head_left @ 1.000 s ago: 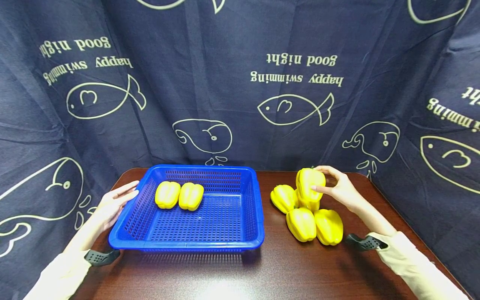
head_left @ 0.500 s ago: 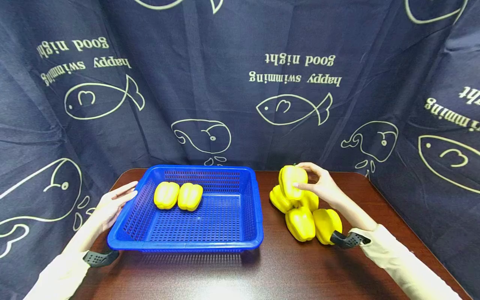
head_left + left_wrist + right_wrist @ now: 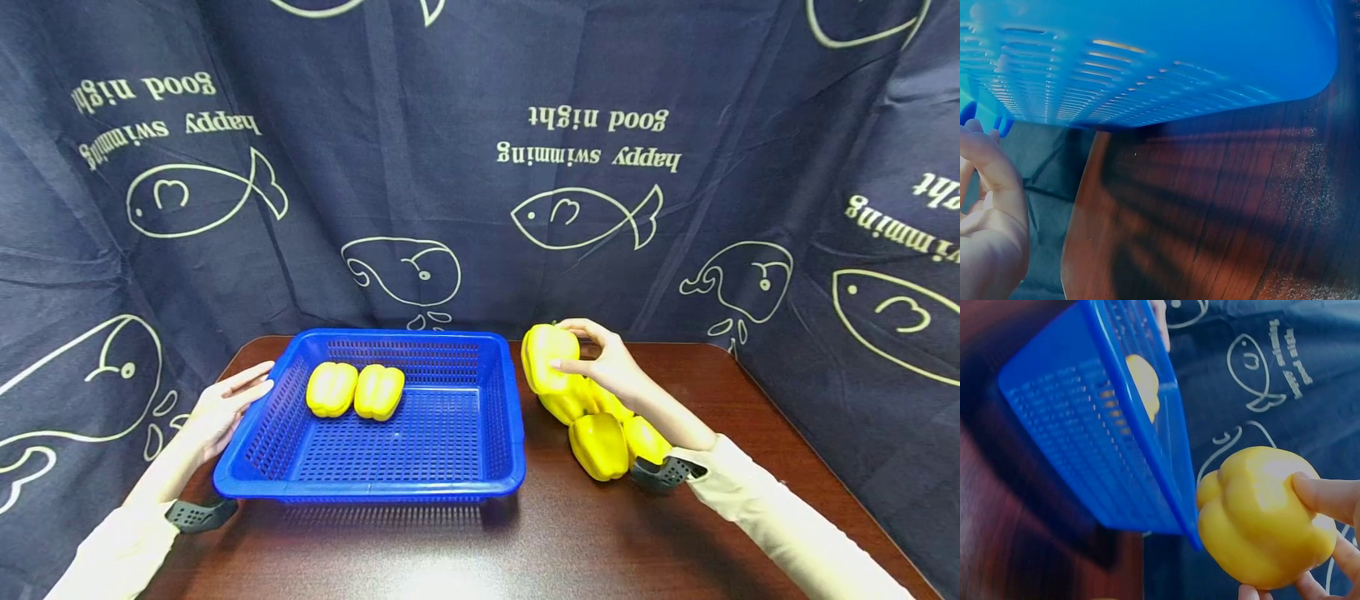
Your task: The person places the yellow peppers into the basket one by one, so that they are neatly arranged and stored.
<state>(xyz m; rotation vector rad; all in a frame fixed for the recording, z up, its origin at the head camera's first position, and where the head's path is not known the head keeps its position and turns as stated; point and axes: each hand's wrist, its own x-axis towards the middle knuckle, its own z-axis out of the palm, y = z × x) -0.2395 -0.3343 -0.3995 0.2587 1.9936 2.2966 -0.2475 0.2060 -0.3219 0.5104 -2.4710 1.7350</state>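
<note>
My right hand [image 3: 603, 362] holds a yellow bell pepper [image 3: 549, 358] above the table, just right of the blue plastic basket [image 3: 405, 490]. In the right wrist view the thumb presses one side of this bell pepper [image 3: 1260, 519] and fingers support it from below. My left hand [image 3: 221, 417] holds the basket's left rim, its fingertips partly hidden there. Inside the basket two yellow bell peppers lie side by side, the left one [image 3: 332, 389] and the right one [image 3: 379, 392]. Several more yellow bell peppers [image 3: 598, 447] sit grouped on the table under my right forearm, partly covered.
The brown wooden table [image 3: 360, 558] carries the basket and the peppers. A dark blue curtain [image 3: 480, 283] with printed fish and whales hangs behind and at both sides. Black straps circle both wrists.
My right hand has carried its bell pepper leftward from above the group to near the basket's right rim. My left hand and the basket stay in place.
</note>
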